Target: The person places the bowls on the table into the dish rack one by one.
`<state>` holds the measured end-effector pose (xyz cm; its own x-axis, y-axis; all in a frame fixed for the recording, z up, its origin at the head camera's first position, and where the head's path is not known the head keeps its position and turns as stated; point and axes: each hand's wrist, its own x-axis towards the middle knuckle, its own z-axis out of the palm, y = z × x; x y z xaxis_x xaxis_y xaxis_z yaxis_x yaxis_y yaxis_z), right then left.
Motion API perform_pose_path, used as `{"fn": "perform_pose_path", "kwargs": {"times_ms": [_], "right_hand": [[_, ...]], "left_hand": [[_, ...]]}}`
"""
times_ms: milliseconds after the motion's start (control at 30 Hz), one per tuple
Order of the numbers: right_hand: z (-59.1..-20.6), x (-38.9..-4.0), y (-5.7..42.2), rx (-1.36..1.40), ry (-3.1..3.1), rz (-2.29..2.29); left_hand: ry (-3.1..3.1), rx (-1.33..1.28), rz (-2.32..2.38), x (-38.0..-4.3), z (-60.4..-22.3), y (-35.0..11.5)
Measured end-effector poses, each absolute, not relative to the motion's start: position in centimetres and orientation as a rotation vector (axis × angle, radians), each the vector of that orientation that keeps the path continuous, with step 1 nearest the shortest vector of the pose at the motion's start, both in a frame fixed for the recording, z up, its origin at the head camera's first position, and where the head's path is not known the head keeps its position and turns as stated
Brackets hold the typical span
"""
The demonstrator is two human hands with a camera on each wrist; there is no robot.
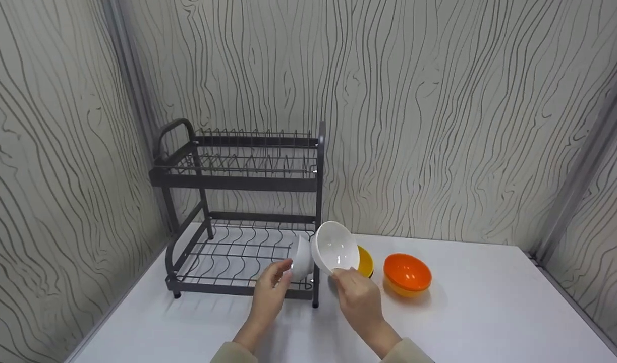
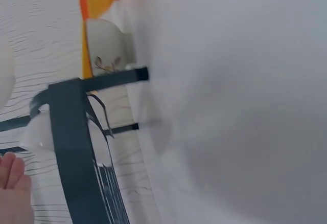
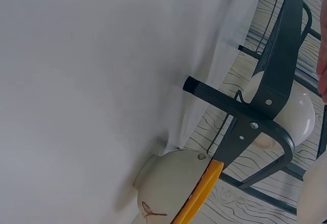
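Observation:
My right hand (image 1: 359, 298) pinches the near rim of a white bowl (image 1: 335, 246), tilted in the air beside the rack's right post. Part of this bowl (image 3: 314, 193) appears at the right wrist view's edge. Another white bowl (image 1: 301, 258) stands on its side at the right end of the lower tier of a dark metal dish rack (image 1: 240, 182). Close to that bowl is my left hand (image 1: 272, 290), thumb and fingers apart. In the left wrist view its fingers (image 2: 11, 172) lie just below the racked bowl (image 2: 39, 133); contact is unclear.
Right of the rack, a yellow bowl (image 1: 365, 262) sits inside a pale bowl with a brown plant print (image 3: 171, 185). Farther right, an orange bowl (image 1: 408, 272) is nested in a yellow one (image 1: 406, 291). Patterned panels (image 1: 439, 126) enclose the white table (image 1: 490, 302).

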<state>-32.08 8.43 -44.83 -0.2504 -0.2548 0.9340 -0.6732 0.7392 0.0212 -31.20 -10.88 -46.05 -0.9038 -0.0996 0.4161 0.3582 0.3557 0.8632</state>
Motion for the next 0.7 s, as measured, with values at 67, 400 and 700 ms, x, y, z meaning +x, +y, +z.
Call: {"fn": "perform_pose_path", "kwargs": {"times_ms": [67,400,700], "right_hand": [[-44.7,-31.8,8.2,0.728,-1.829,0.472],[-44.4,-30.6,6.9,0.782,-1.774,0.482],[-44.8,-29.9,5.9,0.833,-1.735,0.525]], "left_hand": [[-2.184,-0.242,-1.791,-31.3,-45.7,-10.4],[-1.694,-0.354,-2.715,-31.4,-44.5,-8.9],[-1.578,-0.367,-2.869,-31.0,-44.7,-8.6]]}}
